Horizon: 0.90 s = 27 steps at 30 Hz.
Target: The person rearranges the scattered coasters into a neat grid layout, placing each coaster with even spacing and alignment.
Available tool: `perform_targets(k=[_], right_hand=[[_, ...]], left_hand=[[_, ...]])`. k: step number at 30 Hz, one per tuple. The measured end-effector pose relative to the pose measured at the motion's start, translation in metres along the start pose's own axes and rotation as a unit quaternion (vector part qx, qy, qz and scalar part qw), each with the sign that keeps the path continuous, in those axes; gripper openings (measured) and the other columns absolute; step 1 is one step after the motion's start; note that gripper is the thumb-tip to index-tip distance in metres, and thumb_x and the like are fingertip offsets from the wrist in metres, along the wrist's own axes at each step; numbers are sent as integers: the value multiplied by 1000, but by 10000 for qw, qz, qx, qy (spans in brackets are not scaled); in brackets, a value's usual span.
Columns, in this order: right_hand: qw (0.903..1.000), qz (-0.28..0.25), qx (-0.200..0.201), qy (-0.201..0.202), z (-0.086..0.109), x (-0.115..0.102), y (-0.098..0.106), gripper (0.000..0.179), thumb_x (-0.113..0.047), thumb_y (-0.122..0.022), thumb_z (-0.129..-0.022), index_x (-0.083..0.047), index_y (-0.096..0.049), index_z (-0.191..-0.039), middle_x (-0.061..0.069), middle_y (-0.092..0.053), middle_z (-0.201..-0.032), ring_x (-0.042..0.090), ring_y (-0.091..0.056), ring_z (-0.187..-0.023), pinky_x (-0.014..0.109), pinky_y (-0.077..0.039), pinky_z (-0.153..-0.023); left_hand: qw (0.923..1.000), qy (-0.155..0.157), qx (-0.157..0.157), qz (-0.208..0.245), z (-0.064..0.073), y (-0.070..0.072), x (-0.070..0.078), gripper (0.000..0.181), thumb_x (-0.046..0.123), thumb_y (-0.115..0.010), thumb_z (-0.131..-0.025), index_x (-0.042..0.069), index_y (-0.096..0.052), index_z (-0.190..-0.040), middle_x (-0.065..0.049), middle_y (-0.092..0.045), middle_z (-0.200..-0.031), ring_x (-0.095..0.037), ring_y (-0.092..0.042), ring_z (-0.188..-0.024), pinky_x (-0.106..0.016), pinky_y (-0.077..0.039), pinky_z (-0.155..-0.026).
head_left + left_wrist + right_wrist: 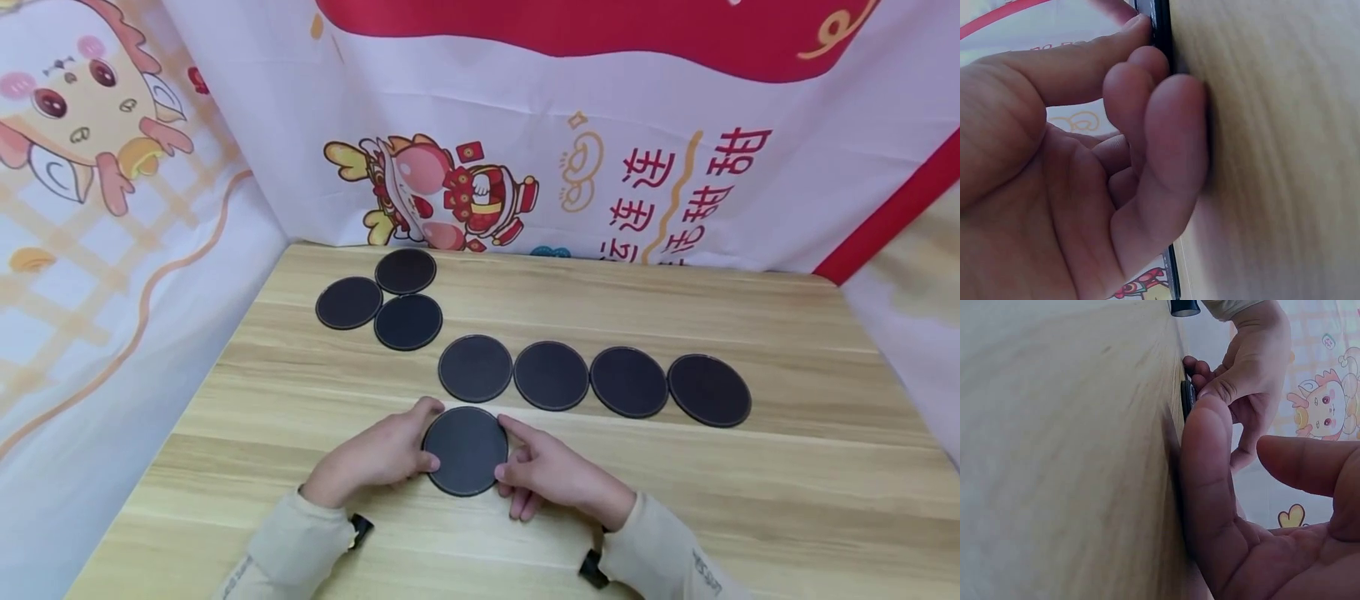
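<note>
A round black coaster [466, 451] lies on the wooden table between both hands. At its left rim, my left hand [382, 446] grips it, thumb on the top edge and fingers bent beside it. My right hand [553, 468] holds the opposite rim with index finger and thumb, the other fingers curled toward the table. The coaster's dark edge [1188, 397] looks thick beside the left hand in the right wrist view. In the left wrist view, the left fingers [1175, 134] rest low along the tabletop and the coaster is mostly hidden.
Beyond the hands, a row of black coasters [551, 376] runs rightward, edges close together. Three more coasters [408, 322] form a cluster at the back left. A printed cloth [480, 100] hangs behind the table [825, 467], with another cloth [112, 275] along the left.
</note>
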State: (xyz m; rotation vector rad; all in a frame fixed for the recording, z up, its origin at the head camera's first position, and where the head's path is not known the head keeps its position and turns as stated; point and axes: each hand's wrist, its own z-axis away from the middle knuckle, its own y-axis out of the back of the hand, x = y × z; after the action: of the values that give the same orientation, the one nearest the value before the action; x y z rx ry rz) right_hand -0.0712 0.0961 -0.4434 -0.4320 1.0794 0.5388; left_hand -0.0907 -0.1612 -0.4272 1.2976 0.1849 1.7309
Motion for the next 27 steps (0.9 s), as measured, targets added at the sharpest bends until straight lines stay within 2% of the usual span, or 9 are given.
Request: perform_targets(k=[7, 27], right_hand=[[9998, -26, 14, 187, 0, -1, 1, 74, 2, -54, -100, 1, -11, -160, 17, -65, -84, 21, -66, -57, 36, -58, -52], [9991, 108, 201, 355, -1, 0, -1, 69, 3, -53, -100, -5, -19, -160, 17, -64, -86, 22, -65, -58, 40, -58, -51]], left_hand=[[9999, 12, -34, 97, 0, 1, -2, 59, 7, -74, -92, 8, -39, -139, -4, -54, -62, -16, -47, -43, -29, -39, -46], [9992, 278, -43, 271, -1, 1, 0, 58, 8, -73, -93, 7, -37, -139, -6, -54, -63, -17, -46, -43, -29, -38, -45]])
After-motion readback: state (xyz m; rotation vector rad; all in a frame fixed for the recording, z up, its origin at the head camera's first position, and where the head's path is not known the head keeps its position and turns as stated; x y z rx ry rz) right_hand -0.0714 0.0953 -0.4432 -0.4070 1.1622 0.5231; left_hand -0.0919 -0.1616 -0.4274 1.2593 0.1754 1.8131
